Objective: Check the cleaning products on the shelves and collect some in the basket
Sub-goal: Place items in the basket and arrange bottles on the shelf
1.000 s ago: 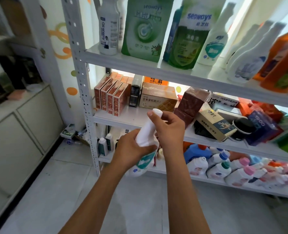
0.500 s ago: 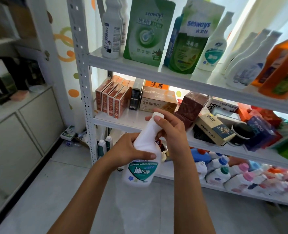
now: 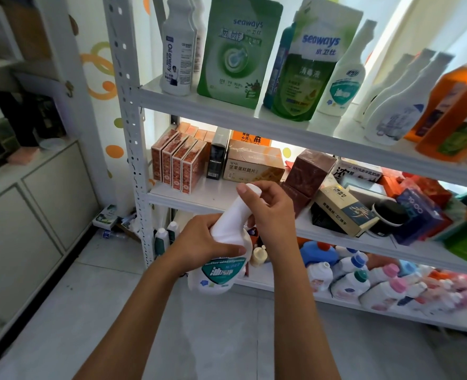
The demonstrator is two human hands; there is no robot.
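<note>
I hold a white cleaner bottle (image 3: 221, 272) with a teal label in front of the white metal shelf unit (image 3: 254, 113). My left hand (image 3: 202, 242) grips its shoulder, thumb across the front. My right hand (image 3: 270, 209) is curled round the neck, with the thumb on the white cap. The top shelf carries a white bottle (image 3: 178, 48), green refill pouches (image 3: 237, 53), another teal-label bottle (image 3: 344, 80) and orange bottles (image 3: 454, 113). No basket is in view.
The middle shelf holds red boxes (image 3: 177, 163), a beige box (image 3: 254, 165) and other cartons. Small bottles with coloured caps (image 3: 355, 278) crowd the bottom shelf. A grey cabinet (image 3: 35, 215) stands on the left, across a strip of tiled floor (image 3: 89, 311).
The bottle has swung from tilted to nearly upright, so its teal label now faces me. Both hands kept their grip and sank slightly.
</note>
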